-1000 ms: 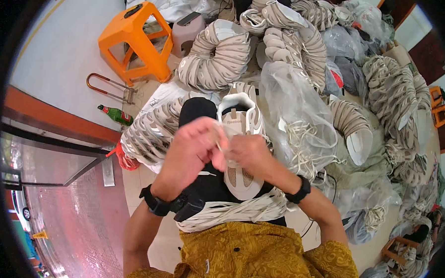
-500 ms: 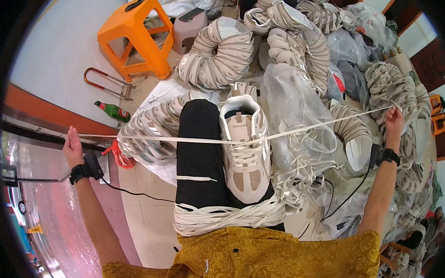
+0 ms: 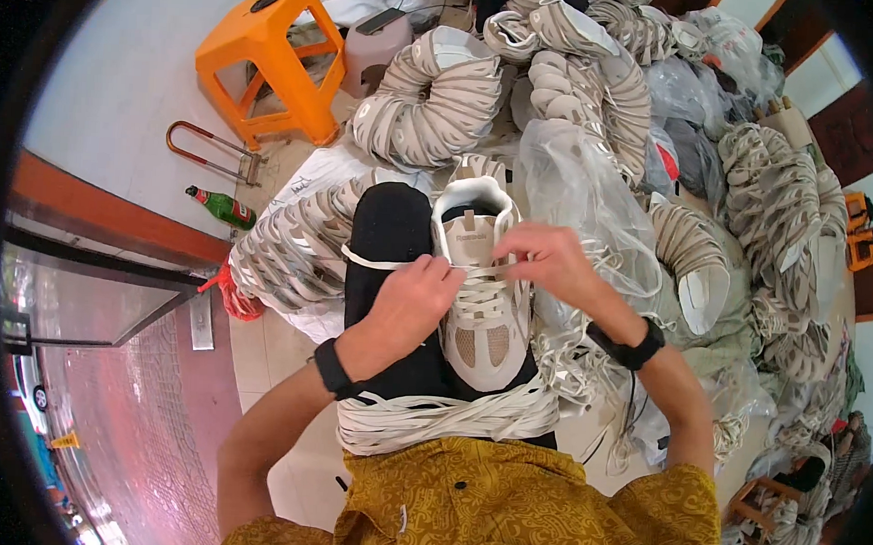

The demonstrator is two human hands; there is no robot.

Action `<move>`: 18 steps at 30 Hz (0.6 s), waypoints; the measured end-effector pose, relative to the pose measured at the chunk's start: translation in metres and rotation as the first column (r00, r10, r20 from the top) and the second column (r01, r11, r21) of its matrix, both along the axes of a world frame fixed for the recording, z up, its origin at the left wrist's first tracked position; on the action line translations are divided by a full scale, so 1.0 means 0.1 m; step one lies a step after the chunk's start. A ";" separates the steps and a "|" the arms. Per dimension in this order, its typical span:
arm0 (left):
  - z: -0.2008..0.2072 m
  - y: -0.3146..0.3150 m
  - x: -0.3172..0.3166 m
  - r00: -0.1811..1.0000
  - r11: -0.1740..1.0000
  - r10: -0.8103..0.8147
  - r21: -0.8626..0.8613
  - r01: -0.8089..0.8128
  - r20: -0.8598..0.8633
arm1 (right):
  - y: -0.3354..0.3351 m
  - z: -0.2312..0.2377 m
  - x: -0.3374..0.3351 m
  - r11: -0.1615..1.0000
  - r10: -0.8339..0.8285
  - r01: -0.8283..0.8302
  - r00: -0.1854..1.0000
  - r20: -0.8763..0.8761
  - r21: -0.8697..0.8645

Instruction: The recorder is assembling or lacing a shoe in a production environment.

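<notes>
A beige and white sneaker point(image 3: 491, 363) rests on my black-clad lap, its toe pointing toward me. A flat off-white shoelace point(image 3: 374, 264) crisscrosses its front, and a loop of it trails left across my thigh. My left hand point(image 3: 418, 293) is closed in a pinch on the lace at the left side of the upper eyelets. Opposite it, my right hand point(image 3: 546, 260) is closed with curled fingers at the upper right eyelets; the lace end there is mostly hidden by the fingers. A thick bundle of loose laces point(image 3: 449, 424) lies across my lap.
Curved stacks of shoe uppers point(image 3: 425, 97) cover the floor ahead and to the right point(image 3: 780, 210). A clear plastic bag point(image 3: 577, 171) lies just beyond the shoe. At the left are an orange stool point(image 3: 270, 61), a green bottle point(image 3: 223, 208) and a glass door point(image 3: 110, 385).
Both hands have come in from wide apart, where they held the lace stretched out straight, to the shoe's eyelets. The lace is now slack, with a loop on the left.
</notes>
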State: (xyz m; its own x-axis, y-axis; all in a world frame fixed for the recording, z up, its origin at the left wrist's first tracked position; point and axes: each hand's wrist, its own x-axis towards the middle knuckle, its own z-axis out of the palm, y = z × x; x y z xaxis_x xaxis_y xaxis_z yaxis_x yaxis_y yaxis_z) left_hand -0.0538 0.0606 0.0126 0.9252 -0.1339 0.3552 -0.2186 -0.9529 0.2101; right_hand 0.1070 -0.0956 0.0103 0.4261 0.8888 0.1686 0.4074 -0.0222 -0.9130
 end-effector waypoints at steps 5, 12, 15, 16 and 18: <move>-0.04 -0.04 0.07 0.999 0.988 -0.032 0.150 0.030 0.007 | 0.15 -0.03 -0.20 0.990 0.079 -0.010 0.865 0.496 -0.141; -0.14 -0.14 0.06 0.962 0.945 0.233 0.202 -0.259 0.141 | 0.23 -0.12 -0.17 0.999 0.010 0.008 0.859 0.512 -0.032; -0.14 -0.22 0.00 0.967 0.925 0.253 0.284 -0.253 0.035 | 0.26 -0.14 -0.11 0.996 -0.039 0.032 0.996 -0.080 -0.080; -0.14 -0.22 -0.01 0.960 0.912 0.273 0.300 -0.280 0.068 | 0.26 -0.14 -0.09 0.997 -0.030 0.024 0.995 -0.092 -0.073; -0.11 -0.18 -0.02 0.982 0.981 0.174 0.071 -0.179 0.072 | 0.25 -0.14 -0.07 0.993 -0.091 0.065 0.956 -0.280 -0.100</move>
